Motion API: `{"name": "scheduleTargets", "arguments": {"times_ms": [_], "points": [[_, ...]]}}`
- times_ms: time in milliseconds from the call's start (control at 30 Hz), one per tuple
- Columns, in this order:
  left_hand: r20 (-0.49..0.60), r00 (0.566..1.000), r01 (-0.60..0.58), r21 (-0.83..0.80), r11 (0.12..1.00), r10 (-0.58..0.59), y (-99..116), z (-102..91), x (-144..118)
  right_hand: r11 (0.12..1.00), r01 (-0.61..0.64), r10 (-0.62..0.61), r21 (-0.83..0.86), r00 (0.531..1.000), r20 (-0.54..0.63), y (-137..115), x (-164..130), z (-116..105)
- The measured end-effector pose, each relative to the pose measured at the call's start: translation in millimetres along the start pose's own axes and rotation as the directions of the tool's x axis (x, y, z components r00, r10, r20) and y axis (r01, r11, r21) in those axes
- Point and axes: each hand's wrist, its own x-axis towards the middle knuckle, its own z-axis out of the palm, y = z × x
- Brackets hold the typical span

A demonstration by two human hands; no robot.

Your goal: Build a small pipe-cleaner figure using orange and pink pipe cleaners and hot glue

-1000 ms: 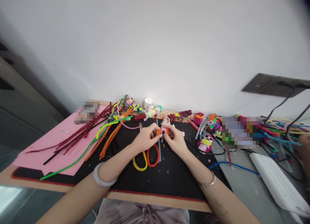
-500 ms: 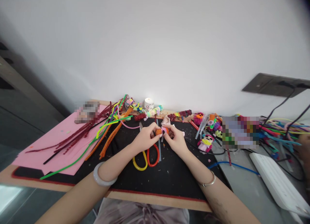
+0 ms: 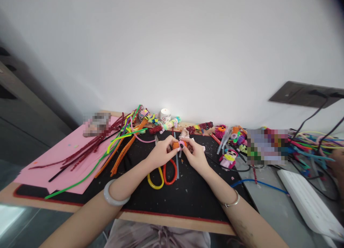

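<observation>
Over the dark mat, both hands meet on a small orange and pink fuzzy pipe-cleaner craft piece. My left hand pinches its orange side between thumb and fingers. On the pink side, my right hand closes thumb and fingertips. A small black spot shows by the right thumb; whether it belongs to the piece I cannot tell. Much of the piece is hidden by the fingers. Beneath my left hand lie scissors with one yellow and one red handle. Thin clear strips lie under and beside the hands.
Pink sheets with red, green and orange pipe cleaners lie left. Finished fuzzy dolls, a white roll and wrapped pieces line the back. At right are a white power strip, cables and another person's hand at the edge.
Almost nothing differs. Both hands keep their pinch on the orange and pink piece in the same place.
</observation>
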Motion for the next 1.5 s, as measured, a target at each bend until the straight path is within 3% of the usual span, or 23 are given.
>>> {"name": "scheduleTargets", "arguments": {"times_ms": [1500], "points": [[-0.009,1.000,0.003,-0.065,0.998,-0.004,-3.2,1.8,0.6,1.000,0.015,-0.015,-0.002,1.000,-0.006,-0.4,0.0,-1.9]]}}
